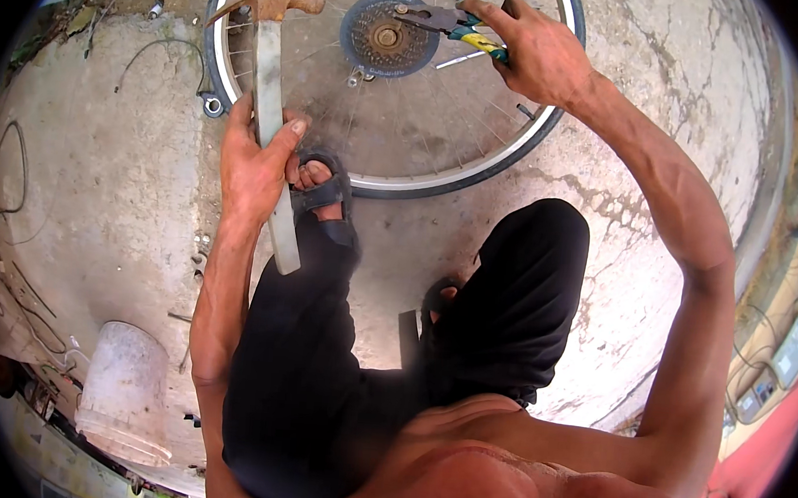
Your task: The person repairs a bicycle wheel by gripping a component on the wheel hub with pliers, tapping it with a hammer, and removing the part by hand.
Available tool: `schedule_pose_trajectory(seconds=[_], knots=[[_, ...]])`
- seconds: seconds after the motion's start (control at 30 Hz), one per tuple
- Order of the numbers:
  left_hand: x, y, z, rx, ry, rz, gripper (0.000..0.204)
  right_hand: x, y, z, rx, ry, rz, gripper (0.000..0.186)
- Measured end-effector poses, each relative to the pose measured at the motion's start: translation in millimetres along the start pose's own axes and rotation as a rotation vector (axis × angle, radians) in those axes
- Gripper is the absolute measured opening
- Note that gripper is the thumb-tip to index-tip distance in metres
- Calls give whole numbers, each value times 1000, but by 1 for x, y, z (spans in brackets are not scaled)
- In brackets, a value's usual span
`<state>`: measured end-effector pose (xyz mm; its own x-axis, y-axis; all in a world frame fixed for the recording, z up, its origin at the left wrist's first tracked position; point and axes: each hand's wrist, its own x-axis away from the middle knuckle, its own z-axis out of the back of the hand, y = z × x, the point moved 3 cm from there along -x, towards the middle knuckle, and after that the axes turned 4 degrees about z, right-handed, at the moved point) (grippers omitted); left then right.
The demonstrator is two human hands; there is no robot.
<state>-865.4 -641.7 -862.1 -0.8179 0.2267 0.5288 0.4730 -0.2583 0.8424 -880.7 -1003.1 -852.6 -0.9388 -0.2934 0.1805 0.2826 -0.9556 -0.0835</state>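
Note:
My left hand point(255, 160) is wrapped round the pale handle of a claw hammer point(268, 69), whose rusty head points away from me. In my right hand point(547, 56) are pliers point(478, 40) with yellow and green grips. Their jaws reach over the rear sprocket cluster point(367, 39) of a bicycle wheel point(450, 186) lying flat on the ground. At the jaw tips is a small brownish piece point(401, 10); I cannot tell whether it is gripped. A rusty axle end point(388, 37) shows at the middle of the sprockets.
My sandalled left foot point(322, 188) is by the wheel's near rim. Small metal parts point(199, 258) lie on the concrete to the left, near a whitish bucket point(123, 382). Dark cables point(4, 212) run along the far left; a ring-ended tool point(212, 105) is beside the tyre.

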Motion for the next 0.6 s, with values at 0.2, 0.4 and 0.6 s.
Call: schedule_pose_trajectory(seconds=[0.2, 0.4, 0.6], knots=[[1, -5, 2, 20, -5, -4, 49, -9, -3, 23, -23, -4, 61, 61], [4, -8, 2, 32, -1, -4, 50, -21, -6, 41, -52, -48, 97, 54], [22, 20, -4, 26, -59, -23, 50, -23, 6, 40, -3, -91, 144, 56]])
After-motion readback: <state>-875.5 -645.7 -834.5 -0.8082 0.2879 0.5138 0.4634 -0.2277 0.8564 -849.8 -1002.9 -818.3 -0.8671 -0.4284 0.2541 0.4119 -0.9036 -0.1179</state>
